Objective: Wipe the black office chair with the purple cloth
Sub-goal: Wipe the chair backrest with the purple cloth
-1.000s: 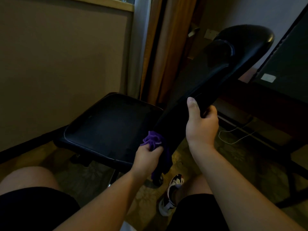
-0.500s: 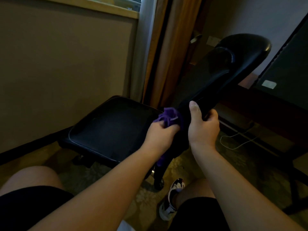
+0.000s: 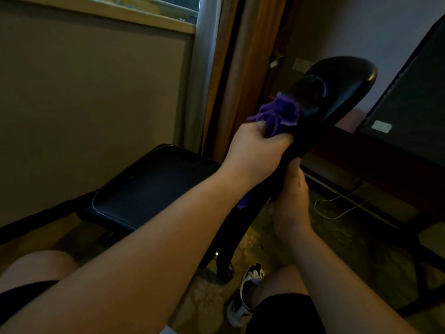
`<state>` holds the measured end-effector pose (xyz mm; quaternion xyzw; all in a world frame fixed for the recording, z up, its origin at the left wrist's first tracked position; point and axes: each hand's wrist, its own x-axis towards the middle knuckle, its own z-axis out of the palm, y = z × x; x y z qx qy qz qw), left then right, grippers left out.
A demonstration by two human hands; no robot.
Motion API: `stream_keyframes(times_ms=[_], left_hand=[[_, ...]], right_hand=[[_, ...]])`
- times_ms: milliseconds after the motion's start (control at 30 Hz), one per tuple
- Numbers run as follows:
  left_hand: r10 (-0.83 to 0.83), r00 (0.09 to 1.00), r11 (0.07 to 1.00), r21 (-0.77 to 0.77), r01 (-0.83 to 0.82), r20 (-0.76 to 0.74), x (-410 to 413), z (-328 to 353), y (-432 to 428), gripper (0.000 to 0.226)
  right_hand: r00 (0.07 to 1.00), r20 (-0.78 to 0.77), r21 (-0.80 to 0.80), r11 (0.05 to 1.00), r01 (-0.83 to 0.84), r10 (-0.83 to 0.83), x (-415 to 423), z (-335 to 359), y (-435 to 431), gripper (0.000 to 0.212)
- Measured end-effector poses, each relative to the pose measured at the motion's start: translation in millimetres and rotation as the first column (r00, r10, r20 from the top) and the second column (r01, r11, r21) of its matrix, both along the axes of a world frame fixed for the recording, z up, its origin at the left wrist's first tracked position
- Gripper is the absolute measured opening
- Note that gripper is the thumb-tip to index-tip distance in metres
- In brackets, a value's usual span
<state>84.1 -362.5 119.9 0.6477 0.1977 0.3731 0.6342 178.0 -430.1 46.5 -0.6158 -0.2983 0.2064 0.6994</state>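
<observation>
Left hand (image 3: 258, 145) fisted round the bunched purple cloth (image 3: 280, 112), pressing it on the tilted back of the black office chair (image 3: 342, 92). Right hand (image 3: 289, 206) curled round the back's lower edge, at 5 o'clock from the cloth. Seat (image 3: 154, 189) at 8 o'clock. Judgement: cloth soft, light, floppy, so hold it wadded. Chair stiff, probably slick, may roll on its caster (image 3: 225, 273), so brace at the rigid edge.

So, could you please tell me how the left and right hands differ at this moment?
The left hand grips the purple cloth against the backrest; the right hand holds the backrest bare, with no cloth. The left hand is higher up the backrest, the right hand lower. Both grip the same backrest.
</observation>
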Motion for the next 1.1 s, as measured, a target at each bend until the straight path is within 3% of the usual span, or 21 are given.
stream_keyframes(times_ms=[133,267,467,733,867,1100], left_hand=[[0.024,0.999,0.997,0.073,-0.022,-0.026,1,4,0,0.012],[0.026,0.999,1.000,0.013,-0.026,-0.019,-2,-13,-2,0.010],[0.069,0.998,0.997,-0.036,-0.069,0.002,-7,-45,2,0.008],[0.145,0.921,0.968,-0.140,-0.207,-0.362,-25,-121,-1,0.005],[0.168,0.933,0.971,-0.110,-0.213,-0.318,-22,-101,-5,0.004],[0.104,0.993,0.986,0.137,-0.096,-0.054,1,6,2,0.006]], right_hand=[[1.000,0.014,-0.002,1.000,-0.009,0.009,4,-3,-2,0.099],[1.000,-0.019,-0.017,1.000,-0.009,0.009,2,-5,-3,0.083],[0.999,0.038,-0.058,0.998,-0.001,0.004,1,-3,-4,0.091],[0.999,0.039,-0.084,0.996,-0.007,0.011,-2,-2,-3,0.058],[0.997,0.073,-0.066,0.998,0.015,-0.010,0,-1,-2,0.084],[0.998,0.061,-0.024,0.999,-0.033,0.034,-4,2,-5,0.115]])
